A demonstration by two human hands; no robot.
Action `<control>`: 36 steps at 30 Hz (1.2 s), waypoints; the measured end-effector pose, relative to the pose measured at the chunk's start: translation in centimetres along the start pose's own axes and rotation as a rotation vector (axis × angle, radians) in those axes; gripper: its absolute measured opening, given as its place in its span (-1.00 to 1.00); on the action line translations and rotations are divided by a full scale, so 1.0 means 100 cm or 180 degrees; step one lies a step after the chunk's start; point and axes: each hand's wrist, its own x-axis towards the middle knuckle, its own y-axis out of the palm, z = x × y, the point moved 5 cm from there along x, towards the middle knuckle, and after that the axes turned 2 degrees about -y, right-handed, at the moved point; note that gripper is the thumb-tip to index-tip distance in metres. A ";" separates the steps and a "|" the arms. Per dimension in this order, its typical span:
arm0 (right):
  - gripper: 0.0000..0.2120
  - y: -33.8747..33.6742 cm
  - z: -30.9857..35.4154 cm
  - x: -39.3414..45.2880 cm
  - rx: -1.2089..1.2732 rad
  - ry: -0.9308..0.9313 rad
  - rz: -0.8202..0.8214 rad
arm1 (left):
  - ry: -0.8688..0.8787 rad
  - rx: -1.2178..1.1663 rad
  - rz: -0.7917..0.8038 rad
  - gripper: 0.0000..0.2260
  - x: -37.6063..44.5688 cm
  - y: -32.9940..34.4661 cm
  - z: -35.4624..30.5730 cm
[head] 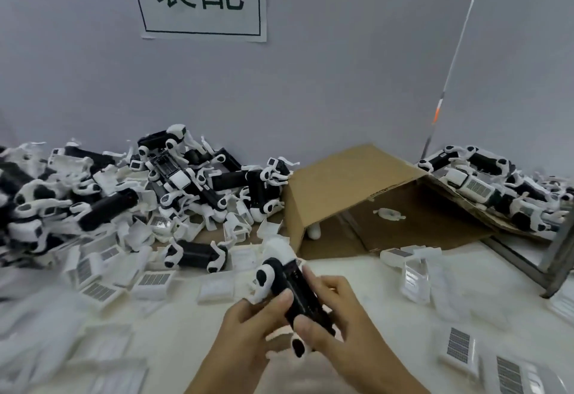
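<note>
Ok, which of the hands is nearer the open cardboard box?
Right. The right hand grips the black-and-white part nearer the open front of the cardboard box; the left hand holds the same part further left.

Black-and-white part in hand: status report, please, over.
Left hand, right hand both grip black-and-white part. Held over table. Cardboard box behind, clear of hands.

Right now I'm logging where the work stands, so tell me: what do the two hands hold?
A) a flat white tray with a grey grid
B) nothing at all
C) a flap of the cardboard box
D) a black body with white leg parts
D: the left hand and the right hand both curl their fingers round the black body with white leg parts.
</note>
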 end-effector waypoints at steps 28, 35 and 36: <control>-0.15 -0.006 0.009 -0.008 0.0040 -0.0495 -0.0449 | 0.2746 0.4218 -0.1037 -0.49 -0.017 0.005 -0.022; -0.41 -0.016 0.016 -0.012 -0.0196 -0.0654 -0.0958 | 0.2536 0.4630 -0.0756 -0.41 -0.013 0.009 -0.005; -0.41 -0.016 0.017 -0.013 -0.0184 -0.0654 -0.1013 | 0.2471 0.4650 -0.0779 -0.40 -0.013 0.008 -0.004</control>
